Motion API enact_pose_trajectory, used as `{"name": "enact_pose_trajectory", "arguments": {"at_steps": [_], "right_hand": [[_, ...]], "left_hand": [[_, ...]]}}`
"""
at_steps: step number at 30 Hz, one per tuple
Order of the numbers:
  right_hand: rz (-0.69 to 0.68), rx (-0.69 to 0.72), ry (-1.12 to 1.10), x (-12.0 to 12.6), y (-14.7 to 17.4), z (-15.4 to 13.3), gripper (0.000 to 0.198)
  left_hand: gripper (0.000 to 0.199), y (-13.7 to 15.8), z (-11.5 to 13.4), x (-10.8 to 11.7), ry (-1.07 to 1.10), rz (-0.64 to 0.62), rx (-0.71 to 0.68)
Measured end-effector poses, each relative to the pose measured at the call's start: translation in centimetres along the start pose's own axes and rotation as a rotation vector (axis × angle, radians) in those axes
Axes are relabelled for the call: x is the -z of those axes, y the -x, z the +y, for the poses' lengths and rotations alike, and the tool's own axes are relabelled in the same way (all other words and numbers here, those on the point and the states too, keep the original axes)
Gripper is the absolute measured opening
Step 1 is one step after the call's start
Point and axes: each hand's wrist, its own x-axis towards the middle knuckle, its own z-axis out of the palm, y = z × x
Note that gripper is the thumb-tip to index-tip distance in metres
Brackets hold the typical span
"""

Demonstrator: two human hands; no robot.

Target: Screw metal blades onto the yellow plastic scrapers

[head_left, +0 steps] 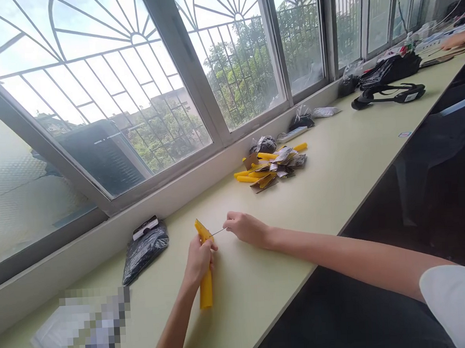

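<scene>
My left hand [200, 256] is wrapped round a long yellow tube-like piece [206, 295], which slants across the table with its upper end showing above my fingers. My right hand [243, 226] is closed in a pinch on a thin dark rod-like or cord-like piece [218, 232]. This thin piece runs left from my fingertips and meets the yellow piece near my left thumb. Whether it enters the yellow piece or only touches it, I cannot tell.
Farther along the pale table [326, 179] lies a pile of yellow pieces [252, 177] with cardboard and paper scraps. A black plastic-wrapped packet [146, 251] rests by the window ledge. Black headgear [388, 95] and a black bag [394, 69] sit farther off. Another person's hand [459, 39] shows at the far end.
</scene>
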Motion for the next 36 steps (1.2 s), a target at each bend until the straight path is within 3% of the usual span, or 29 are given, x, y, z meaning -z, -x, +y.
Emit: {"name": "enact_pose_trajectory", "arguments": {"at_steps": [3,6,12,18,24,30,36], "right_hand": [[0.037,-0.046,-0.080,-0.1,0.1,-0.5,0.019],[-0.011,-0.118,-0.186,-0.1,0.0,-0.4,0.025],[0.039,-0.148,-0.321,-0.5,0.0,0.3,0.003],[0.032,-0.173,-0.308,-0.9,-0.1,0.5,0.029],[0.105,-0.123,-0.402,-0.8,-0.2,0.8,0.004],[0.024,-0.163,-0.260,-0.8,-0.5,0.6,0.033],[0.033,-0.143,-0.312,-0.3,-0.1,0.8,0.006]], "left_hand": [[0.023,0.0,0.0,0.1,-0.057,0.002,-0.016],[0.020,0.0,0.0,0.1,-0.057,0.006,-0.018],[0.017,-0.1,0.0,-0.1,-0.072,0.006,-0.019],[0.014,-0.1,-0.1,-0.1,-0.085,-0.001,-0.035],[0.011,-0.1,0.0,-0.2,-0.070,0.013,-0.011],[0.019,-0.3,0.0,-0.2,-0.063,0.007,-0.021],[0.021,-0.3,-0.1,-0.2,-0.069,0.017,-0.010]]}}
